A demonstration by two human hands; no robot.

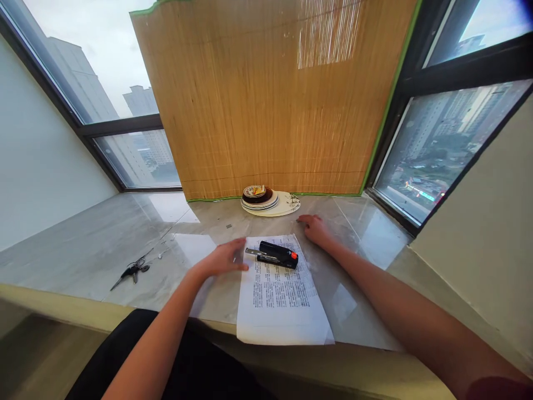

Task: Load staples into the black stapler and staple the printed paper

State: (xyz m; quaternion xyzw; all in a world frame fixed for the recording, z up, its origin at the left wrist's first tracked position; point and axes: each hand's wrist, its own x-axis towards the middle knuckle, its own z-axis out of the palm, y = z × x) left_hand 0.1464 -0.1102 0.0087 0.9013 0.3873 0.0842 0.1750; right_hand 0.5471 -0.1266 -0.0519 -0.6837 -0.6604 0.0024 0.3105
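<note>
A printed sheet of paper (pixel 281 300) lies on the marble sill (pixel 104 244), its near edge hanging over the front. A black stapler (pixel 275 254) with a red end rests across the top of the sheet. My left hand (pixel 222 258) lies flat with fingers stretched out, its fingertips at the paper's upper left edge, close to the stapler's metal end. My right hand (pixel 315 228) rests on the sill just beyond the paper's upper right corner, fingers curled down loosely, holding nothing.
A stack of plates (pixel 270 201) stands at the back against a bamboo blind (pixel 270 94). A bunch of keys (pixel 133 269) lies to the left. A second blank sheet (pixel 194 247) lies under my left hand. Windows flank the blind.
</note>
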